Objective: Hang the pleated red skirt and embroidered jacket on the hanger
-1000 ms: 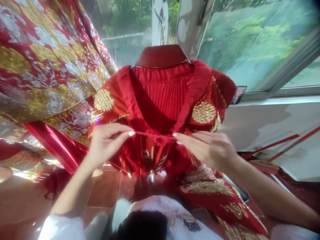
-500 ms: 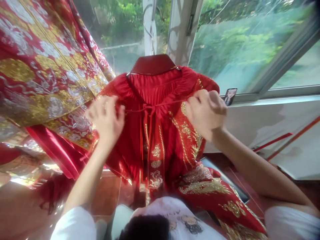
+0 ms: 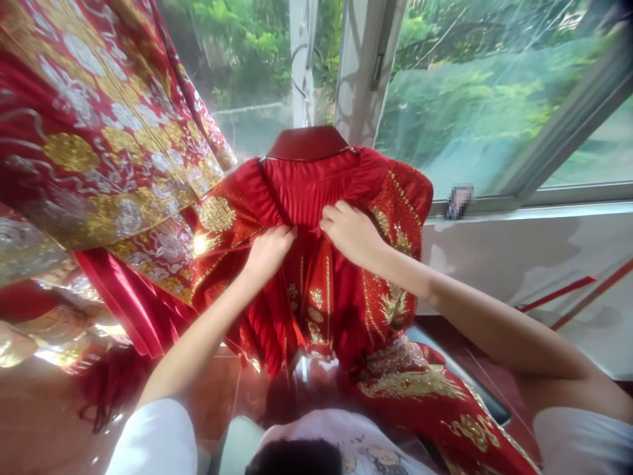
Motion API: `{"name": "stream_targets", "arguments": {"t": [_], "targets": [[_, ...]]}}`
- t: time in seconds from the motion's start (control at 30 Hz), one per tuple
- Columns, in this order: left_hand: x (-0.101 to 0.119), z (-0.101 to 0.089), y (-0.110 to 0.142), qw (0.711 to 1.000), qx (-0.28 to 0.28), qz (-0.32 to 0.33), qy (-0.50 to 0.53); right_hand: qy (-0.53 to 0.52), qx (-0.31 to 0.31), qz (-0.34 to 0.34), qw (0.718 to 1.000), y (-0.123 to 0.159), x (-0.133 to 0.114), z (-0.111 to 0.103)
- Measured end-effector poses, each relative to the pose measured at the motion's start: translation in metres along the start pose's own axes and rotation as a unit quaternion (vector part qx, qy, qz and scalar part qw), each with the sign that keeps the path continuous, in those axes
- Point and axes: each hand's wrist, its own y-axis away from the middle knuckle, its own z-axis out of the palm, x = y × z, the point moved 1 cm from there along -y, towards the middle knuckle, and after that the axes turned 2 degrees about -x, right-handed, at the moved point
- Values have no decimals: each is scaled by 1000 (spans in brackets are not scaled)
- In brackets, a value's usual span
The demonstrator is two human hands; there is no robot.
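A red garment with gold embroidery [image 3: 346,290] hangs on a dark red hanger [image 3: 309,143] in front of the window. My left hand [image 3: 268,252] and my right hand [image 3: 350,231] meet at the garment's chest, just below the collar. Both have their fingers closed and pinched on the thin red tie string [image 3: 307,231], which is mostly hidden between them. The pleated red lining [image 3: 306,194] shows above my hands.
A large red and gold brocade robe [image 3: 93,152] hangs at the left, close to my left arm. The window frame [image 3: 359,66] and sill [image 3: 544,204] stand behind the hanger. A small card [image 3: 457,201] leans on the sill. Red tiled floor [image 3: 212,389] lies below.
My hands, spread wide and pulling the string taut half a second ago, have come together at the middle of the chest. The garment's front panels now lie closed.
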Motion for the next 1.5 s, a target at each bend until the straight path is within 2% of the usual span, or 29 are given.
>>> {"name": "stream_targets", "arguments": {"t": [0.07, 0.1, 0.17, 0.23, 0.27, 0.3, 0.37, 0.43, 0.53, 0.67, 0.77, 0.83, 0.93, 1.0, 1.03, 1.07, 1.1, 1.17, 1.23, 1.27, 1.33, 1.37, 1.43, 1.5], "targets": [[0, -11, -2, 991, 12, -1, 131, -129, 23, 33, 991, -4, 0, -9], [1, -17, -3, 979, 28, 1, 204, -208, 28, 61, 976, -5, -1, -13], [4, -28, -9, 943, 67, -6, 325, -354, 15, 135, 925, -10, -5, -16], [8, -39, -16, 915, 93, -16, 392, -445, 2, 215, 870, -13, -9, -17], [10, -44, -20, 906, 97, -16, 411, -465, 9, 240, 852, -14, -11, -18], [12, -49, -24, 900, 100, -13, 425, -469, 24, 248, 847, -14, -12, -21], [13, -60, -30, 890, 105, -4, 445, -440, 57, 225, 867, -14, -10, -33], [10, -73, -31, 884, 101, 5, 457, -378, 78, 187, 903, -11, -1, -51], [-9, -97, -28, 890, 92, 22, 447, -284, 99, 179, 937, -6, 26, -76], [-53, -117, -27, 899, 164, 10, 407, -226, 118, 217, 942, 0, 69, -85], [-71, -119, -29, 901, 196, -23, 386, -217, 109, 218, 945, 0, 82, -82], [-71, -121, -28, 897, 178, -26, 404, -193, 76, 206, 956, -3, 80, -81], [-67, -127, -23, 914, 49, -13, 403, -201, -85, 133, 967, -5, 70, -79], [-66, -131, -19, 944, -16, -15, 328, -255, -200, 65, 944, -5, 60, -78], [-66, -132, -18, 961, -12, -22, 277, -291, -233, 43, 927, -5, 55, -78], [-64, -132, -19, 973, 15, -31, 228, -330, -244, 32, 911, -5, 51, -78], [-62, -130, -21, 980, 62, -39, 187, -371, -240, 29, 897, -6, 46, -77], [-52, -122, -28, 973, 176, -51, 143, -451, -192, 35, 871, -12, 38, -75], [-37, -109, -40, 951, 257, -53, 165, -517, -101, 54, 848, -21, 31, -70], [-29, -101, -46, 940, 275, -48, 195, -535, -46, 68, 841, -26, 28, -67], [-13, -87, -57, 925, 269, -27, 268, -526, 59, 94, 843, -34, 23, -59], [-6, -80, -61, 920, 254, -18, 297, -498, 98, 99, 856, -37, 21, -55], [4, -69, -66, 915, 222, -9, 336, -410, 138, 88, 897, -41, 17, -46], [8, -62, -67, 914, 200, -13, 352, -317, 142, 69, 935, -41, 13, -38]]}}
